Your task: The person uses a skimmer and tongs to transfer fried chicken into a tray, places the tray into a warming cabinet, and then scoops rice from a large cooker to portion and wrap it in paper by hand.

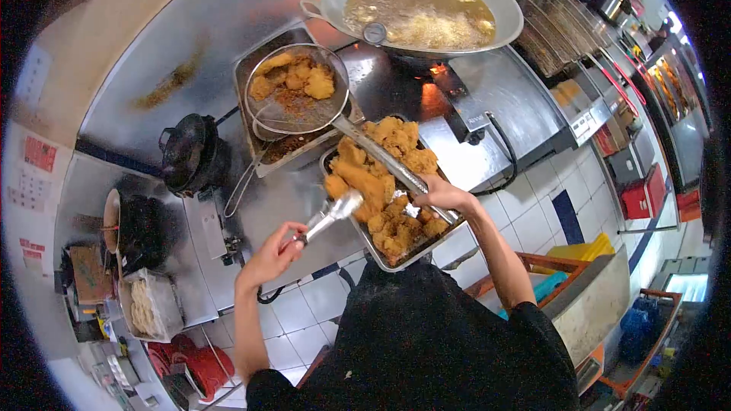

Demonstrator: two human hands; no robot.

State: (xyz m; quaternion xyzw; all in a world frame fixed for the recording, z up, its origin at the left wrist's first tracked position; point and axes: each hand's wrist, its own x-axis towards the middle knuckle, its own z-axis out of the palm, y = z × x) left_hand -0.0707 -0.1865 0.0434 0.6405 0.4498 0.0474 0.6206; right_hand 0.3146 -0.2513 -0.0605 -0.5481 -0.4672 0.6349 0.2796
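Observation:
My left hand [274, 256] is closed round metal tongs [329, 218], whose tips reach a long golden fried piece at the near-left side of a metal tray [375, 253]. That tray is heaped with fried chicken [390, 237], and some crumpled foil shows among the pieces. My right hand [445, 195] grips the long handle of a wire skimmer [378, 157], which crosses above the tray. In the skimmer's round mesh lie several fried pieces [295, 78] and loose brown crumbs. Its basket overlaps a rectangular pan [268, 170] holding dark crumbs.
A wide wok [509, 21] of bubbling oil stands at the back over a flame, a round dial at its rim. Fryer baskets [560, 30] are to its right. A black pot [194, 154] and a wire-handled strainer [242, 192] sit left. White tiles cover the floor.

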